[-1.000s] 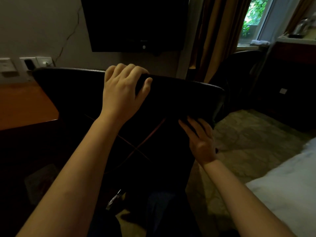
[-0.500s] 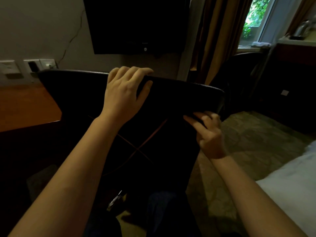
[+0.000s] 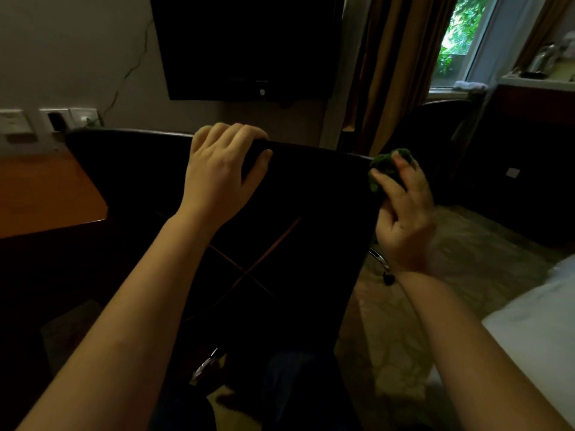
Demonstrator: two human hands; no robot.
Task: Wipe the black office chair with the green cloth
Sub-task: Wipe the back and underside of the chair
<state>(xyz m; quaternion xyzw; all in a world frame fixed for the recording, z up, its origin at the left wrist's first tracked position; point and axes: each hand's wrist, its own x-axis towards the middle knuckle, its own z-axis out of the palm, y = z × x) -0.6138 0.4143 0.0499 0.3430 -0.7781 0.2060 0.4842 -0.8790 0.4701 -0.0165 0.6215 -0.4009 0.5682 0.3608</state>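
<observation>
- Closest, at the bottom right, is a white bed (image 3: 529,331). Two bare arms reach out past it to the chair (image 3: 295,219).
- The chair is black. We see its back from behind, with two thin lines that cross on it. It stands between the bed and a brown desk (image 3: 40,188).
- Low on the right side, a small wheel (image 3: 388,277) pokes out under the chair.
- The left hand (image 3: 222,172) grips the top edge of the chair. Its fingers curl over the far side, and the thumb lies on the near side.
- The right hand (image 3: 404,219) holds the cloth (image 3: 385,166). The cloth is green and bunched in a ball, with the fingers and thumb curled round it.
- The cloth is up at the top right corner of the chair. I think it touches the edge, but it is too dark there to be sure.
- What could go wrong: the cloth is at the very corner, so a wipe could slide off the edge and rub only air.
- A bunched cloth rubs with just a small part, so some spots may get missed. The dark room makes dirt hard to see too.
- The chair has wheels. A hard push could make it roll or spin if the left hand lets go.
- Far off on the wall hangs a black TV (image 3: 249,45), with a curtain (image 3: 389,73) and a window (image 3: 460,38) to its right.
</observation>
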